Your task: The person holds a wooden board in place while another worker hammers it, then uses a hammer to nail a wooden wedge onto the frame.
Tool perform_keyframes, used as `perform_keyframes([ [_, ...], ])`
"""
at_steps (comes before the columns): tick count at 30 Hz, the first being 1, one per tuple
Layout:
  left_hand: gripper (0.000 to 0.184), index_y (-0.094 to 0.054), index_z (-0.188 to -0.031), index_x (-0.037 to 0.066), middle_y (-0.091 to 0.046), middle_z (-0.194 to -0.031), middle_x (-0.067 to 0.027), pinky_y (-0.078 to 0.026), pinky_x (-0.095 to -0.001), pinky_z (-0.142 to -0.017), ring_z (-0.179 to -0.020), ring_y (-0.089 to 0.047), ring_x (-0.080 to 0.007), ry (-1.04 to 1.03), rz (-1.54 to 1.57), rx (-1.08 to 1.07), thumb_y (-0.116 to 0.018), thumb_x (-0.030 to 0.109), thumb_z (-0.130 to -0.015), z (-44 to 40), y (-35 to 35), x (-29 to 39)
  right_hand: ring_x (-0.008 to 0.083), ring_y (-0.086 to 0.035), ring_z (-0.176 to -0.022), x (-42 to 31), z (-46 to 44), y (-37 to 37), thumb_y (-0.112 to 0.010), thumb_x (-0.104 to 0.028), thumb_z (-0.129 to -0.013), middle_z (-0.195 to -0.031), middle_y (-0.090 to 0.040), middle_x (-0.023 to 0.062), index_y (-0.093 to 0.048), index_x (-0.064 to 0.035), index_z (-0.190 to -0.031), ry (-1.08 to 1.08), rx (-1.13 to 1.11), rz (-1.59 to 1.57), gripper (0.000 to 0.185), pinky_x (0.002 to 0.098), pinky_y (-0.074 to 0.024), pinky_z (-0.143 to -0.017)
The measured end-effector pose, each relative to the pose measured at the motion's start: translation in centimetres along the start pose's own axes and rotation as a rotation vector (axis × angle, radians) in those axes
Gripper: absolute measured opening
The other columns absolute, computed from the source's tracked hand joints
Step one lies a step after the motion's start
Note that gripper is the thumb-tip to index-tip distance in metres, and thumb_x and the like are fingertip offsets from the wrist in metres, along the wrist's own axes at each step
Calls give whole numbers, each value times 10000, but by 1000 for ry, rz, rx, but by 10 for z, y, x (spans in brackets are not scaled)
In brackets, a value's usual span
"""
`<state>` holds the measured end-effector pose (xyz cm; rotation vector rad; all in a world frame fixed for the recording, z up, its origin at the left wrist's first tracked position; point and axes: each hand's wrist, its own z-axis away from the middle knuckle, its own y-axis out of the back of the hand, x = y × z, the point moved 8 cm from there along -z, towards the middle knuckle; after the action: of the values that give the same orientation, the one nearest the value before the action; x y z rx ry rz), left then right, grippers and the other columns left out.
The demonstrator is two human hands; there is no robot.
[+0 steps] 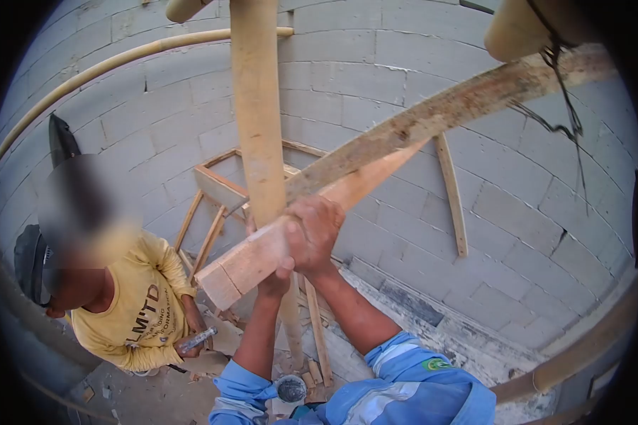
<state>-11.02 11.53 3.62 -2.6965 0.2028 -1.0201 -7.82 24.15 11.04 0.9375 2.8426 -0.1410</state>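
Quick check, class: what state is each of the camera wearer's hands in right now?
Left hand: closed on the wooden beam, partly hidden behind it.
Right hand: closed on the same beam.

The floor [149,400] is grey and brown and looks dusty and messy. Little chips and crumbs are spread over it, with a small brown bit [88,394] off to the left. A round bucket [290,388] stands low in the middle, with grey stuff in it. Just beside it are short bits of wood [313,372], close together. A long stick [317,333] slants down, its low end near those bits. The fat pole [290,333] comes down near the bucket too. Arms and sleeves hide some of the floor, so part of it can't be seen.
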Motion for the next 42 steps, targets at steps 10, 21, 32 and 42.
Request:
perform_keyframes([
  [10, 1189, -206, -1524, -45, -464, -1376, -175, -433, -430, -1067, -1266, -507, -289, -37, -92, -25, -760, 623, -713, -1, 15, -9, 311, -581, -1040, -6, 3, -6, -570, -263, -886, -1033, -658, 109, -642, -69, -976, -38, -84, 48, 225, 455, -335, -1002],
  [21, 949, -221, -1549, -59, -447, -1438, -180, -338, -410, -1150, -1334, -462, -290, -1, -145, -75, -709, 325, -831, 10, 18, 18, 382, -552, -1208, 4, 177, 50, -616, -313, -978, -1245, -604, 213, -568, 1, -1315, -588, -89, 41, 464, 482, -386, -1083],
  [32, 919, -217, -1575, -36, -433, -1479, -181, -372, -385, -1133, -1349, -458, -253, 57, -336, 67, -727, 310, -893, 11, 26, -26, 284, -678, -1036, -13, 326, 37, -684, -410, -940, -1083, -687, 177, -597, 11, -1197, -1012, -824, -301, 501, 396, -523, -880],
  [42, 1090, -241, -1577, -14, -390, -1537, -252, -383, -427, -1145, -1401, -449, -346, 197, -568, 382, -839, 471, -805, 165, 37, 77, 258, -657, -1079, -124, 386, -20, -741, -332, -912, -1171, -670, 184, -580, 25, -1268, -873, -1139, -723, 529, 379, -519, -921],
])
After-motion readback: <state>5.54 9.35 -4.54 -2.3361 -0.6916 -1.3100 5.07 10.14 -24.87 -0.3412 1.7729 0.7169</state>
